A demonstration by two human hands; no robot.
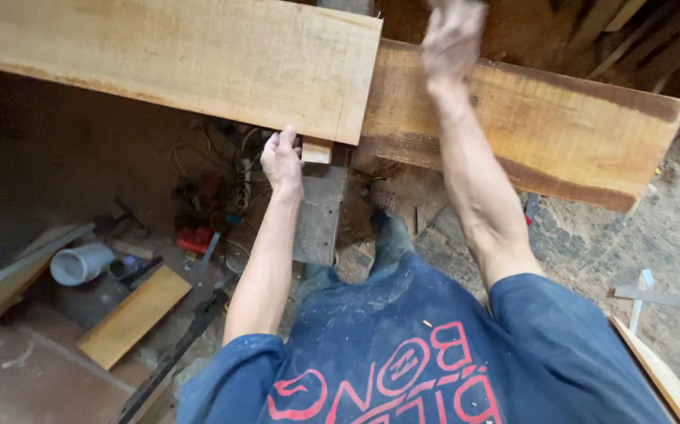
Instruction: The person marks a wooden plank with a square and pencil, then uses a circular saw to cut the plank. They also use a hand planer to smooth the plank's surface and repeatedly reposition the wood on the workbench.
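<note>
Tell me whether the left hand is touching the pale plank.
Touching. The head view shows the left hand with its fingertips pressed against the lower edge of the pale plank, beside a small wooden block.

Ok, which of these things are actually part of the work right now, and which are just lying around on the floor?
In hand:
pale plank, touched at its near edge by the left hand
darker plank, with the right hand over it, blurred

Lying about:
white pipe piece
short board
red tool
tangled cables
</note>
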